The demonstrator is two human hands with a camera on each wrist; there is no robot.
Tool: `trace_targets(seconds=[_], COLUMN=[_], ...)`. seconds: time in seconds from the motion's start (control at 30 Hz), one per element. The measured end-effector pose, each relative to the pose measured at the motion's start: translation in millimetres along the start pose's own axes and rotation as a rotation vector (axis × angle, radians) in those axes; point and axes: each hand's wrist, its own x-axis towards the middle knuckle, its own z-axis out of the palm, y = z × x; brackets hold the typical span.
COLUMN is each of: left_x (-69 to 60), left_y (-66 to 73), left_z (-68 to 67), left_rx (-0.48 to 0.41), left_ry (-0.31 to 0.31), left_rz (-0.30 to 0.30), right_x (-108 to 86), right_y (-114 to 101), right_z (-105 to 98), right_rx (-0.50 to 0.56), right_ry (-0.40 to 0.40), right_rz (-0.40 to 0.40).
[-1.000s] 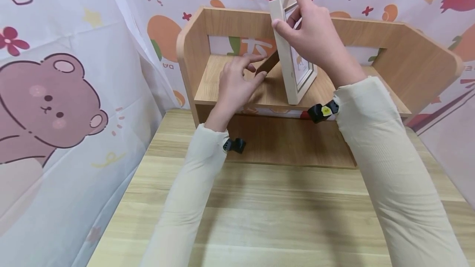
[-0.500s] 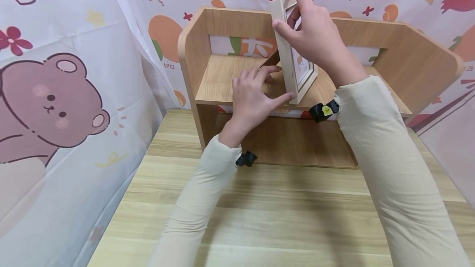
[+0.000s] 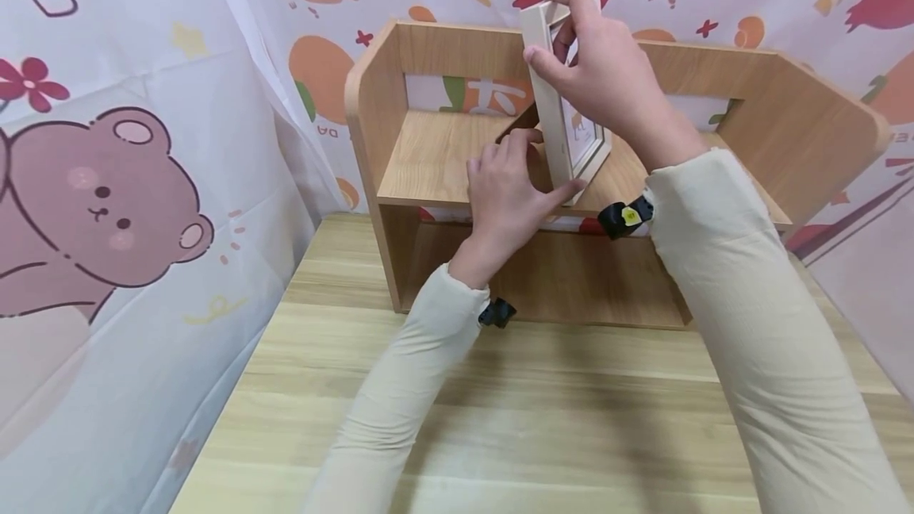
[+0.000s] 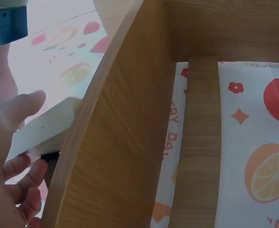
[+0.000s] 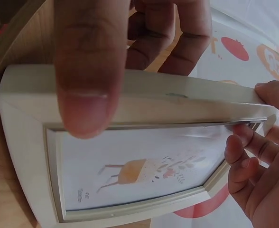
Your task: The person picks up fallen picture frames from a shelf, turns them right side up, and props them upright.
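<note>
A cream picture frame stands upright at an angle on the upper shelf, a brown support leg jutting out behind it. The right hand pinches the frame's upper part, with the thumb on the side edge and the index finger over the top. Down at the frame's bottom, the left hand has its thumb at the front and curled fingers behind. In the right wrist view, the left thumb lies over the lower border, and the picture shows an animal drawing.
The two-level wooden desk shelf stands on a light wood table. Its tall side panels rise left and right. Printed fabric hangs close behind, and a bear-patterned cloth hangs at the left.
The left hand has moved right and slightly down, from beside the support leg to the frame's lower part. The right hand and the frame have stayed in place.
</note>
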Motion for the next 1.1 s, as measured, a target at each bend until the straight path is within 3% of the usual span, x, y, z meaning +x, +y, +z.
trace_targets(seconds=[0.23,0.63,1.1], left_x=[0.4,1.1,2.7], left_y=[4.9,5.6,3.6], left_z=[5.1,-1.0,-7.9], left_rx=[0.03,0.019,-0.014], left_ry=[0.037,-0.014,-0.089], left_rz=[-0.007,-0.054,-0.095], right_x=[2.3,7.4,14.5], right_y=[1,-5,-2], right_z=[-2,-12,-23], right_rx=[-0.036,-0.186,-0.232], right_ry=[-0.019,-0.132,-0.223], right_rz=[0.025,0.039,0.034])
